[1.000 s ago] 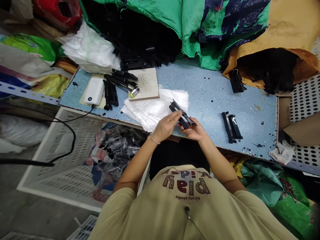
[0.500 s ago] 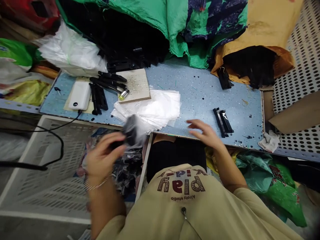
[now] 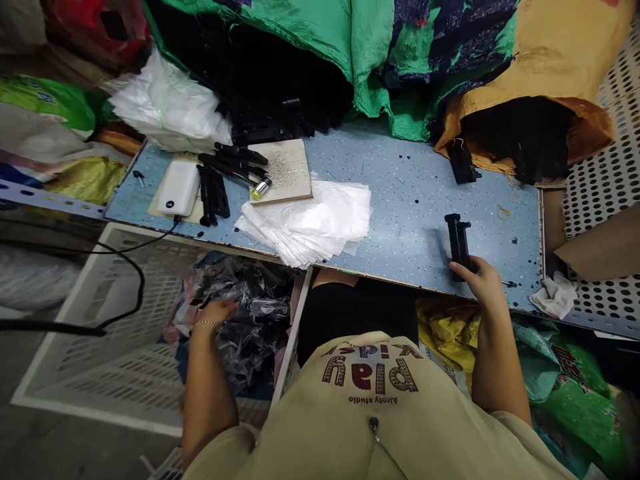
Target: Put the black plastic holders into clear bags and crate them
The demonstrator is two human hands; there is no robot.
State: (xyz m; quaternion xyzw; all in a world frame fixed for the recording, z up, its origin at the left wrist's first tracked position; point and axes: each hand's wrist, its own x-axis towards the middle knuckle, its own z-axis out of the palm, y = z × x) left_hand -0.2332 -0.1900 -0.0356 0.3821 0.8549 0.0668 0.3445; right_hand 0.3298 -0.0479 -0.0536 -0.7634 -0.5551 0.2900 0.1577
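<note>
My right hand (image 3: 484,283) grips the near end of a black plastic part (image 3: 457,243), long and narrow with a short peg at its side, at the front right of the blue table. My left hand (image 3: 217,312) is down in the white crate (image 3: 100,287), over a heap of dark parts in clear bags (image 3: 260,320). Its thumb side is spread out and its other fingers are largely hidden; I see nothing held in it. Between my hands, a fanned stack of thin white plastic bags (image 3: 320,220) lies at the table's front edge.
A board (image 3: 287,170), black parts (image 3: 214,193) and a white power bank (image 3: 179,187) with a cable lie on the left of the blue table (image 3: 390,220). Behind stand a green sack (image 3: 300,33) and an orange sack (image 3: 550,53) holding black parts. A perforated panel borders the right.
My left hand has lowered into the crate, and the bagged dark part is no longer seen in it. My right hand has moved right and taken hold of the black plastic part.
</note>
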